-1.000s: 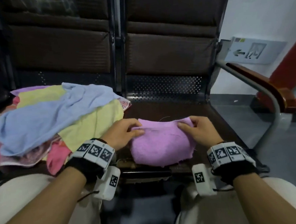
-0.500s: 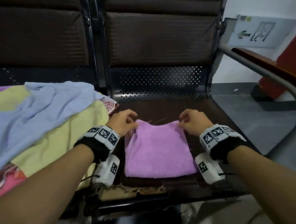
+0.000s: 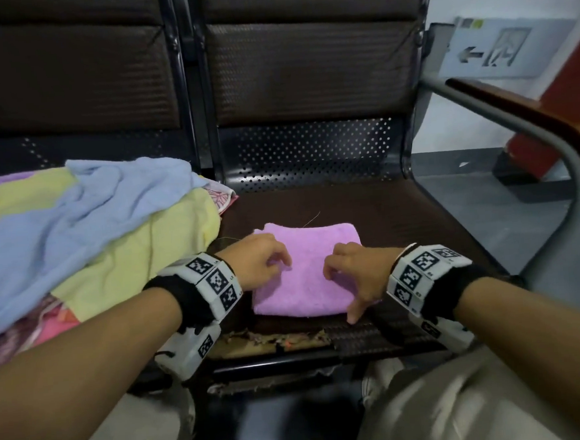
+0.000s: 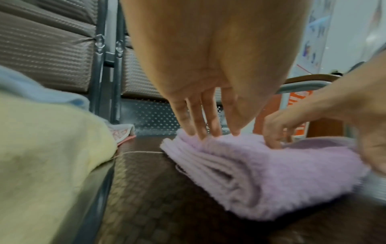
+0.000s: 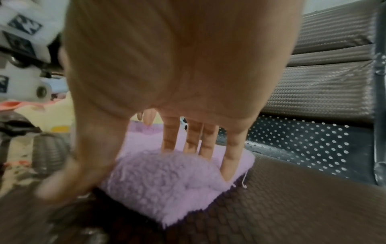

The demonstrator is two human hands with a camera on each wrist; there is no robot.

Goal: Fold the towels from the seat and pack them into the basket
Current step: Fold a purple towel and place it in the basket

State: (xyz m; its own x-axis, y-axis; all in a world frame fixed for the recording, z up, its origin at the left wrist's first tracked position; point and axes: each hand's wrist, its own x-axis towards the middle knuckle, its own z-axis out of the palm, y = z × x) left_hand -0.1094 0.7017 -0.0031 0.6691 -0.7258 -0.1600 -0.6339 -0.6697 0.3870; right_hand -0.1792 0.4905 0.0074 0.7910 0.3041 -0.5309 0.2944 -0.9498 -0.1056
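Note:
A folded purple towel (image 3: pixel 307 287) lies flat on the dark seat (image 3: pixel 401 219), several layers thick at its left edge (image 4: pixel 208 168). My left hand (image 3: pixel 278 262) rests on its left part, and straight fingertips (image 4: pixel 200 132) press down on the top. My right hand (image 3: pixel 340 274) rests on its right part, fingers (image 5: pixel 208 145) straight on the pile of the towel (image 5: pixel 167 181), thumb spread toward the front edge. Neither hand grips the cloth. No basket is in view.
A loose heap of towels covers the left seat: a blue towel (image 3: pixel 109 205) on top, a yellow towel (image 3: pixel 154 257) under it, pink ones below. A metal armrest (image 3: pixel 550 133) bounds the seat on the right. The seat's front edge (image 3: pixel 273 344) is torn.
A second ago both hands held the towel's far edge up; they laid it flat, then slid from the far corners back onto the middle of the towel.

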